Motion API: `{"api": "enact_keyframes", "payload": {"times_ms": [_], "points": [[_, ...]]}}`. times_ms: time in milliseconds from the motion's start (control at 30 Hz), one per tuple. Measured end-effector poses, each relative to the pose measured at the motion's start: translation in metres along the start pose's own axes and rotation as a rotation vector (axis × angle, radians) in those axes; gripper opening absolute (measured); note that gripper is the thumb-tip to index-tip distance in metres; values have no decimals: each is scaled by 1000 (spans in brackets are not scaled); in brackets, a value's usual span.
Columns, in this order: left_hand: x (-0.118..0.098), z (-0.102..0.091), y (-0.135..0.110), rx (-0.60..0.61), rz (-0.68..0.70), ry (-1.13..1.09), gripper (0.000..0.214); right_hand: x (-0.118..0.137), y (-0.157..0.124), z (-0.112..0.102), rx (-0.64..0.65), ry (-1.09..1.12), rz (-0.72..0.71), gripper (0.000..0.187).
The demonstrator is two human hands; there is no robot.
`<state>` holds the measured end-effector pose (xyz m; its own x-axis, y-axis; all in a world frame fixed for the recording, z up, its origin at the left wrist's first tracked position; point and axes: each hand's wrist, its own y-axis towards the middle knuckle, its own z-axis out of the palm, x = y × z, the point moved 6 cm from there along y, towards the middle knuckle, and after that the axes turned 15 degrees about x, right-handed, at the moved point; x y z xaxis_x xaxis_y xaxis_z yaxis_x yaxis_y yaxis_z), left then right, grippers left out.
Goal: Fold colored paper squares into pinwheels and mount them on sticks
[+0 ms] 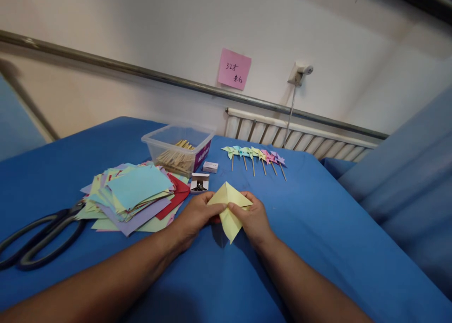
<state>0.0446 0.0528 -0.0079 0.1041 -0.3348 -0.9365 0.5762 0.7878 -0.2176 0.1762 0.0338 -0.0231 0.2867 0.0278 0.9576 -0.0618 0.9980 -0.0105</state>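
A yellow paper square [231, 222], creased and with a slit at its right corner, is held up over the blue table, one corner pointing toward me. My left hand [199, 212] pinches its left side, and my right hand [253, 217] grips the right side. Both thumbs press on the paper near its middle; the fingers underneath are partly hidden. Just beyond my left hand lies a small open box [199, 182] with dark shiny bits in it. A white small packet [210, 167] sits behind that box.
To the left are a pile of coloured paper [139, 186] and large scissors [45, 236], blades under the paper. A clear plastic tub [176, 146] holds wooden sticks. Several finished paper pinwheels [252, 153] lie in a row at the back of the blue table [318, 247].
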Motion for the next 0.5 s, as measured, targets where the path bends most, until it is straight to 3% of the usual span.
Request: {"api": "enact_keyframes", "payload": {"times_ms": [200,500], "points": [[10,19,-6,111,-51,-341,18,7,-4,-4,-151,-18,-129,39],[14,18,-4,80,-32,-328,11,0,-5,3,-95,71,-93,39]]}}
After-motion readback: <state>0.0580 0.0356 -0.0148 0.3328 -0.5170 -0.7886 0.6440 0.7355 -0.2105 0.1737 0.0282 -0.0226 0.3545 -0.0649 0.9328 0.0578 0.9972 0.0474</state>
